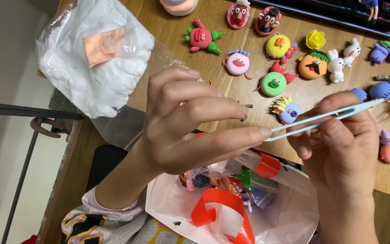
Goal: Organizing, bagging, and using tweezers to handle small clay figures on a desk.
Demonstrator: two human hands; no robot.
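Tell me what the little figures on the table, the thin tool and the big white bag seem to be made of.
Figures, such as the green round one: likely modelling clay, matte, soft rounded shapes in flat bright colours. Thin tool in the right hand, its tip at the left hand: probably plastic, pale blue, smooth, slightly glossy. White bag: clear crinkled plastic film, shiny, around a white lumpy mass, possibly more clay.

a thin pale blue plastic modelling tool (326, 115) is lying almost level above the desk (231, 90), slanting slightly up toward the right. its flat left tip is touching the left hand (190, 122) forefinger, while the right hand (339, 144) is pinching its middle between thumb and fingers.
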